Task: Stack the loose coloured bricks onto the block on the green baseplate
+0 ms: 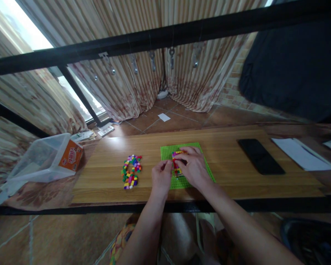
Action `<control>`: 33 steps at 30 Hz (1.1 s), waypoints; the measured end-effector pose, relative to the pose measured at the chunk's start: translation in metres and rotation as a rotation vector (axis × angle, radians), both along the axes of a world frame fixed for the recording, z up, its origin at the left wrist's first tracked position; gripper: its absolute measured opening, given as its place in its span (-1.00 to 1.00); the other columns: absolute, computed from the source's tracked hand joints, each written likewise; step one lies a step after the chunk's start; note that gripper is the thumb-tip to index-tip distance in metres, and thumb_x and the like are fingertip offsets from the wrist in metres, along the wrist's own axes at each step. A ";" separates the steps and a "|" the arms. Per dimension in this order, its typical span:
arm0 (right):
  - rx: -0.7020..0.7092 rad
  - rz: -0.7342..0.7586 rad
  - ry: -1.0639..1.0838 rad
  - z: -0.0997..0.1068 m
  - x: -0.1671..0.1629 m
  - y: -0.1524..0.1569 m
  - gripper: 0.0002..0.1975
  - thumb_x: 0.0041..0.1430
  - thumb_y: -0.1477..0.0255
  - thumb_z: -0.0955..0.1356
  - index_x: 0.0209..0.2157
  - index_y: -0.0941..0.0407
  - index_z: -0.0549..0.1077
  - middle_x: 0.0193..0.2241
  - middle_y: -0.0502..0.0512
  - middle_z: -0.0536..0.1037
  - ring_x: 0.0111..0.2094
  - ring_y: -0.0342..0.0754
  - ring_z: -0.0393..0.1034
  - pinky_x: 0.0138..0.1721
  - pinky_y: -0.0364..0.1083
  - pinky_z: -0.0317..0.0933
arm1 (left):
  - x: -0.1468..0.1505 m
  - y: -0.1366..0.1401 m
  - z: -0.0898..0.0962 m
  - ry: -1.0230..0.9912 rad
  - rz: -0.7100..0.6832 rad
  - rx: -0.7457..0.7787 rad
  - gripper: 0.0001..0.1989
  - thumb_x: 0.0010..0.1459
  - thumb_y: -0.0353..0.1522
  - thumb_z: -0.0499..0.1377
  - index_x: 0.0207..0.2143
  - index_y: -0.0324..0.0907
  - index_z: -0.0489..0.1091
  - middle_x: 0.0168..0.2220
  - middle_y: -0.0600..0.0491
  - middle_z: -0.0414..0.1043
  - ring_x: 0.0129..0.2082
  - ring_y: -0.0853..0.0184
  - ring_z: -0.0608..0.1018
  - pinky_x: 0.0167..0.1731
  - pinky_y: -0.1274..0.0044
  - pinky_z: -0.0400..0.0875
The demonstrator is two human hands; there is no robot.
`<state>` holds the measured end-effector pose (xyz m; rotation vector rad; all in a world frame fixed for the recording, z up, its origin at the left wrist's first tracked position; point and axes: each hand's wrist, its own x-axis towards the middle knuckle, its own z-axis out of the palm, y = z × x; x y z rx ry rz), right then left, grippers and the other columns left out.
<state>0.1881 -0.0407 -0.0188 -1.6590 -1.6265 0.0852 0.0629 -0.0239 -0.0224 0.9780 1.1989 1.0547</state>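
A green studded baseplate lies on the wooden board, with a small structure of coloured toy bricks on its left part. My right hand reaches over the plate, its fingers bent and touching the top of the brick structure. Just left of the structure is my left hand, thumb and forefinger pinched together at the plate's left edge. What sits between those fingertips is too small to make out. Further left, loose coloured bricks are scattered in a rough ring.
On the wooden board, a black phone-like slab lies to the right. Beyond it are white papers. A clear plastic bin with an orange label stands at left. A black rail crosses above the board.
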 end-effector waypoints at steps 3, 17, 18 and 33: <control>-0.017 -0.023 0.025 -0.002 0.002 0.001 -0.84 0.11 0.46 0.37 -0.34 0.02 0.63 -0.11 0.18 0.53 -0.01 0.15 0.29 0.01 0.17 0.22 | 0.000 0.000 -0.001 0.009 -0.019 0.015 -0.82 0.01 -0.27 0.23 -0.48 -0.22 0.48 -0.61 0.16 0.31 -0.67 0.53 0.20 -0.65 0.63 0.04; -0.159 -0.144 0.072 -0.003 -0.002 0.012 -0.66 0.18 0.20 0.33 -0.11 0.09 0.55 -0.03 0.28 0.48 0.06 0.22 0.28 0.04 0.20 0.17 | 0.000 0.000 0.000 -0.012 0.026 -0.012 -0.85 -0.01 -0.29 0.24 -0.49 -0.22 0.47 -0.61 0.12 0.37 -0.66 0.50 0.28 -0.63 0.62 0.07; -0.186 -0.153 0.072 -0.003 -0.003 0.013 -0.66 0.18 0.21 0.34 -0.10 0.09 0.55 -0.03 0.27 0.49 0.06 0.21 0.28 0.03 0.19 0.18 | 0.000 0.000 0.001 -0.015 0.031 -0.021 -0.85 0.00 -0.30 0.23 -0.49 -0.22 0.47 -0.60 0.12 0.37 -0.66 0.51 0.27 -0.63 0.62 0.07; -0.234 -0.138 0.117 -0.001 -0.002 0.014 -0.72 0.12 0.27 0.39 -0.14 0.04 0.55 -0.09 0.20 0.52 0.00 0.15 0.33 0.01 0.14 0.21 | -0.006 -0.008 0.017 -0.184 -0.031 -0.077 -0.62 -0.22 -0.16 0.42 -0.44 -0.27 0.50 -0.53 0.09 0.45 -0.66 0.61 0.24 -0.65 0.67 0.00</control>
